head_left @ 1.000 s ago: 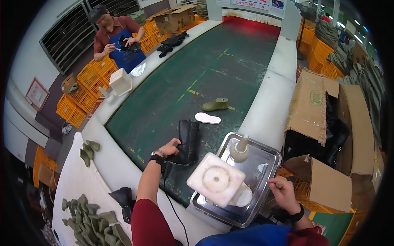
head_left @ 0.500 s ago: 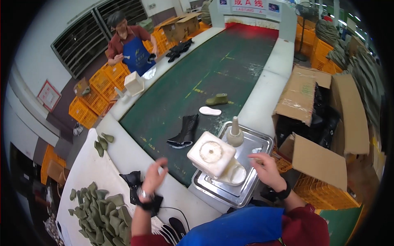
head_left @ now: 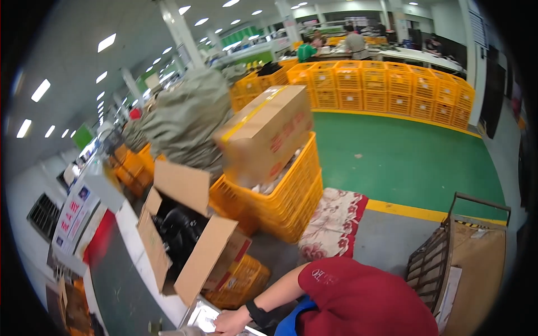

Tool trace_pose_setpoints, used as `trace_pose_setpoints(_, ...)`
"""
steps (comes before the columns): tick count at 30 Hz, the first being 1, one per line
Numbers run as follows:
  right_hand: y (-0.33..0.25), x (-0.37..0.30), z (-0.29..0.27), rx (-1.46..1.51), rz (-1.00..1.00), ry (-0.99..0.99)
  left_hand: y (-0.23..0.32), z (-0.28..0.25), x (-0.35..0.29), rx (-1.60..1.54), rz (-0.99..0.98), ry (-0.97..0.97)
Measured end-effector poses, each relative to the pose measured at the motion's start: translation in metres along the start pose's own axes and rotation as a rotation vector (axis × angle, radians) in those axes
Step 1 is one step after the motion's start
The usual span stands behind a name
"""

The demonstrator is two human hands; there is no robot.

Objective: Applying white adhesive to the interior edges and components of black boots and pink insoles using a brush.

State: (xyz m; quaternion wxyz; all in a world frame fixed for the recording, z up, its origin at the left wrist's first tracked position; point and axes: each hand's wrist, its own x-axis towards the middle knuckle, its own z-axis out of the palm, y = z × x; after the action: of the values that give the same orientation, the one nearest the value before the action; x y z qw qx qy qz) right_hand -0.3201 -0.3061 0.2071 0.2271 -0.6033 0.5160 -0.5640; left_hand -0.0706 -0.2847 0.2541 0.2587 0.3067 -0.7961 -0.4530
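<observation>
My right hand point(head_left: 231, 321), with a black band at the wrist, is low in the picture at the shiny metal tray point(head_left: 203, 311). Its fingers are partly cut off by the lower edge, so their grip cannot be made out. Beside it, at the bottom edge, a pale container point(head_left: 180, 332) shows only in a thin part. An olive-green shape point(head_left: 155, 325) lies left of that on the belt point(head_left: 120, 280). My left hand is out of the picture.
An open carton point(head_left: 202, 255) of black boots point(head_left: 182, 224) stands beside the line. Behind it, orange crates point(head_left: 291, 210) carry a taped carton point(head_left: 269, 129). A metal-framed cart point(head_left: 431, 269) is at the right, near a flowered cloth point(head_left: 333, 224). Orange crates point(head_left: 370, 84) line the far floor.
My view has swung far to the right, away from the belt and the worker opposite. My left hand has left the picture; my right hand now appears at the bottom edge by the tray.
</observation>
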Motion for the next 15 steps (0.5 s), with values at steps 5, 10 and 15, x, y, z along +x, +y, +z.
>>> trace_pose_setpoints(5,-0.015,0.016,0.186,-0.118,-0.283,-0.777,0.023,0.022,-0.082,-0.193,-0.312,0.769)
trace_pose_setpoints(10,-0.008,-0.02,0.24,0.054,-0.086,-0.8,-0.006,0.006,-0.145,-0.114,-0.509,0.924)
trace_pose_setpoints(15,-0.041,-0.008,0.235,0.173,-0.061,-0.825,-0.035,-0.01,-0.185,-0.109,-0.559,1.053)
